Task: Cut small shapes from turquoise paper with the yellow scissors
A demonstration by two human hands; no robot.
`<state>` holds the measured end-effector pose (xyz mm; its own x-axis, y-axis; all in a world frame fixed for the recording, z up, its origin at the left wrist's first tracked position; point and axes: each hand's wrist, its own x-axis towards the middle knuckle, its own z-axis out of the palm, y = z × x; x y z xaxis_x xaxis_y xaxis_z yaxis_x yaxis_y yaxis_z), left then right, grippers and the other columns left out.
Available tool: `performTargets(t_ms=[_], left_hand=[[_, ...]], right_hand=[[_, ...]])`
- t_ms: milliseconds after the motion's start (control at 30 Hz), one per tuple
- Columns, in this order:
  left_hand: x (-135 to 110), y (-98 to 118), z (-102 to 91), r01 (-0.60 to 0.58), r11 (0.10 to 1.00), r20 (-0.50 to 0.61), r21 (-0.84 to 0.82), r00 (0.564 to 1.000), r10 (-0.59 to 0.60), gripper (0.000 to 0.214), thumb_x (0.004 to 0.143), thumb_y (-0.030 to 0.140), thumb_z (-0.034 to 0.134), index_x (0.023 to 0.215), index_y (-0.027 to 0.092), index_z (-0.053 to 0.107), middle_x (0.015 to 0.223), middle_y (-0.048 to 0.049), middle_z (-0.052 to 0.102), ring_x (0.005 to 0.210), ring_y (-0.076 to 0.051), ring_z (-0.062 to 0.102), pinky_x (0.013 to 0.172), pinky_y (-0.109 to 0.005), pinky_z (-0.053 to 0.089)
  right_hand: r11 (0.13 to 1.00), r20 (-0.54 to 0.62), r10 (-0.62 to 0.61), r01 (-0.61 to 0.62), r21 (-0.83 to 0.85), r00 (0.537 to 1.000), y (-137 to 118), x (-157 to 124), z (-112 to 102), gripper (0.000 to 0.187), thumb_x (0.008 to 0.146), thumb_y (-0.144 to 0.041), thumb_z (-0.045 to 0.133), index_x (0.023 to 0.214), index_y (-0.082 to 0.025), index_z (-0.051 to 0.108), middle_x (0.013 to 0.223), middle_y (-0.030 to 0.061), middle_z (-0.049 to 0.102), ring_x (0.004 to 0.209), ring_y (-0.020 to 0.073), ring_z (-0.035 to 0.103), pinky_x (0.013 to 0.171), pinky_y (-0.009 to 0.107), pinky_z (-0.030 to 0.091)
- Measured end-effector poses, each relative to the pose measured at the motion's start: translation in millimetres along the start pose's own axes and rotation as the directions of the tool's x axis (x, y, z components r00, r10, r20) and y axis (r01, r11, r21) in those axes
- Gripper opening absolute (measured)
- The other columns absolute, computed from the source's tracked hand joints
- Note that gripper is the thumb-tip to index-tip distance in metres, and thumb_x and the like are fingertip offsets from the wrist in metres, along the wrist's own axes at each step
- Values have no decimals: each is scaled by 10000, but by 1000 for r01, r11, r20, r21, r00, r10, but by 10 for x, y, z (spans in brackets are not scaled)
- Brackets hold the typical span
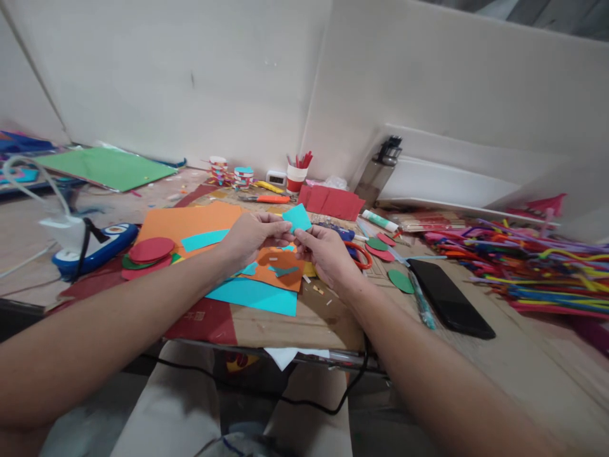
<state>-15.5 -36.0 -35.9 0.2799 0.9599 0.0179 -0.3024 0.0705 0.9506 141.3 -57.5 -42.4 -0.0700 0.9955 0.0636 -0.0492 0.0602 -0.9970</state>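
My left hand (251, 236) and my right hand (323, 251) meet above the middle of the table, both pinching a small turquoise paper piece (297, 218) held up between the fingertips. Under them lie an orange paper sheet (190, 222) with a turquoise strip (204, 240), a smaller orange piece (278, 266) and a large turquoise sheet (257, 296). Red-handled scissors (360, 254) lie just right of my right hand.
Red paper circles (150, 251) and a blue tape dispenser (95, 249) are at left. A green sheet (107, 168) lies far left. A black phone (450, 296), green circles (400, 280), a glue stick (380, 221) and a pile of coloured pipe cleaners (533, 266) fill the right.
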Motion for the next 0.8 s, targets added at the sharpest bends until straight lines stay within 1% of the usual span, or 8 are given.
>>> performTargets(t_ms=[100,233,367,433,533,633,800], left_hand=[[-8,5,-3,-27,999,17,29,1000,27,236,623,270,813,690,113,650,662,-28,648,640,-114,620,635,-252,500],[-25,15,13,-50,999,16,19,999,50,221,627,269,804,659,120,643,630,-10,620,618,-98,589,619,-238,472],[-21,8,21,-52,999,15,-3,999,52,233,610,266,819,637,118,642,598,0,607,570,-80,565,605,-227,461],[-15,5,18,-34,999,16,-14,999,34,234,601,267,828,653,114,658,609,-6,620,574,-81,576,607,-224,469],[-9,6,13,-12,1000,14,-27,1000,13,235,590,263,836,670,107,679,621,-24,643,584,-92,600,618,-230,489],[-8,9,15,-9,999,9,-35,1000,9,233,582,247,840,681,100,689,633,-36,659,591,-101,617,628,-236,506],[-10,2,24,-11,999,10,-36,1000,11,230,592,242,837,679,94,683,633,-42,671,585,-102,627,632,-230,521]], right_hand=[[1000,-33,2,-2,-5,999,-13,-14,7,291,662,-398,742,640,-170,562,555,-30,563,481,78,504,517,235,425],[1000,-14,5,-4,24,1000,-26,-24,16,310,654,-419,753,658,-174,562,582,-32,566,503,83,513,541,243,438],[1000,-20,12,-11,10,1000,-17,-19,18,336,651,-437,756,633,-171,551,553,-32,550,490,86,508,534,245,428],[1000,-21,14,-14,13,1000,-10,-17,15,356,639,-449,763,619,-171,541,538,-37,541,472,82,500,522,241,416],[998,11,30,-31,56,999,-5,-17,8,382,611,-468,779,623,-170,540,532,-44,536,469,74,495,525,235,417],[995,37,48,-51,92,998,-4,-19,2,405,583,-477,796,635,-166,541,537,-47,535,479,70,492,535,233,427],[993,39,58,-62,103,998,-4,-19,5,424,566,-484,805,639,-161,540,547,-46,541,484,68,496,528,228,428]])
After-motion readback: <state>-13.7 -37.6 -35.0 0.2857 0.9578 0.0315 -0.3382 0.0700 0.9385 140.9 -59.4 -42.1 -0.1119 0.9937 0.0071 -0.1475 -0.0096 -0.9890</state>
